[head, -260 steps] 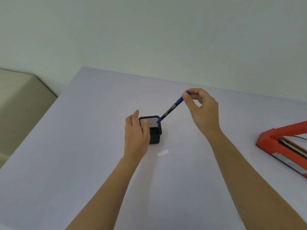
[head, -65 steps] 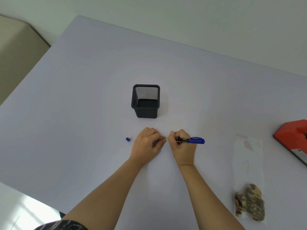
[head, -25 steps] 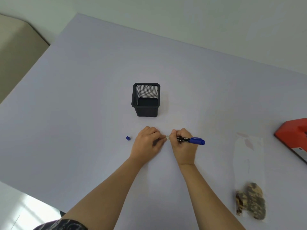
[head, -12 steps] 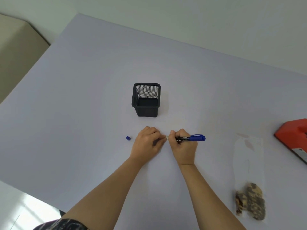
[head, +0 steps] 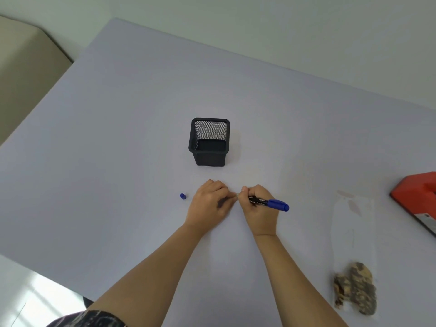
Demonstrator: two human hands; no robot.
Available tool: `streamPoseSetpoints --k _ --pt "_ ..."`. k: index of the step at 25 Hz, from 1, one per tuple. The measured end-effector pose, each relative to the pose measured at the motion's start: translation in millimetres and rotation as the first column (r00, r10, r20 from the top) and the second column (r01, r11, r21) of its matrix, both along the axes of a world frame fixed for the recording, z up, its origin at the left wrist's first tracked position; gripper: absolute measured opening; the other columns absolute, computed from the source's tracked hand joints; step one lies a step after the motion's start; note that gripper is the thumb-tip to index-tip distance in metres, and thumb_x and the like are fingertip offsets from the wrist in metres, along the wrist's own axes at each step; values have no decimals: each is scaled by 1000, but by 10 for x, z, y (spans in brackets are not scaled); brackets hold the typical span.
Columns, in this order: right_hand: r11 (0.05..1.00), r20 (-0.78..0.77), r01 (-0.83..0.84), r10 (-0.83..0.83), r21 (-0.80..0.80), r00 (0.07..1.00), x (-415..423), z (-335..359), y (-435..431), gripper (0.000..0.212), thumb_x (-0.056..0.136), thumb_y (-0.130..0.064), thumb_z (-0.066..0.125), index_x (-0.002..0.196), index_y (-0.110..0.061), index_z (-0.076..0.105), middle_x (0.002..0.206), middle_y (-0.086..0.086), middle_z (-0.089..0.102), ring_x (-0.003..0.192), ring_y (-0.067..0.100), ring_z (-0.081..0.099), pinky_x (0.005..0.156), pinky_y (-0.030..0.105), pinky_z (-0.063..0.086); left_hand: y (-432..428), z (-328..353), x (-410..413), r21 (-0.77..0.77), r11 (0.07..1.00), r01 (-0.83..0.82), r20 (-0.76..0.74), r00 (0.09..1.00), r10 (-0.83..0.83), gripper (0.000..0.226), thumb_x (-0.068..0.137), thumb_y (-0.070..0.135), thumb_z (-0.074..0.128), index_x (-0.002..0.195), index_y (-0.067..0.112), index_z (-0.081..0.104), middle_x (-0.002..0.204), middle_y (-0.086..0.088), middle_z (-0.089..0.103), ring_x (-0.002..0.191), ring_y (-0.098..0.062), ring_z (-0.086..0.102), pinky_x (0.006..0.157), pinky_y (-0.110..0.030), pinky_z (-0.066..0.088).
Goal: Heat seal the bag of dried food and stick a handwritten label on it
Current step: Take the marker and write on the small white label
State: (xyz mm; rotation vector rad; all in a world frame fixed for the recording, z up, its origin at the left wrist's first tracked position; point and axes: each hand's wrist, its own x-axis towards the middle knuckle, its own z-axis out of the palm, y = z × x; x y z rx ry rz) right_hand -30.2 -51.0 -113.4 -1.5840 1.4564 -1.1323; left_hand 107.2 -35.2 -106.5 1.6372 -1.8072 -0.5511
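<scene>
My right hand [head: 258, 210] grips a blue and black marker [head: 269, 202], tip down toward the table and capped end pointing right. My left hand [head: 210, 204] rests curled beside it, fingertips pressing on a small white label [head: 236, 194] that is almost wholly hidden between the two hands. The marker's blue cap [head: 182, 196] lies on the table left of my left hand. A clear bag of dried food [head: 354, 256] lies flat at the right, with the brown food bunched at its near end [head: 356, 287].
A black mesh pen holder [head: 209, 141] stands just beyond my hands. The red heat sealer [head: 417, 197] sits at the right edge, partly cut off. The table's near-left edge [head: 47, 277] drops to a pale floor. A beige seat [head: 21, 67] is at far left.
Over the last second both hands stay in place on the label; the marker's free end dips and rises slightly as the right hand makes small movements. Ten seconds ago the marker was being lifted from the holder.
</scene>
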Motion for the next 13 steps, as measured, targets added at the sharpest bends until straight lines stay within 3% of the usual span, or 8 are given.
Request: streamPoseSetpoints --k 13 --pt "999 -29 43 -44 -16 999 11 -1 -24 37 81 -23 53 54 0 42 46 14 43 49 9 38 46 11 31 -5 -1 -1 1 1000 -17 -10 1000 17 25 82 29 56 76 10 72 70 -1 60 63 -18 48 63 -15 30"
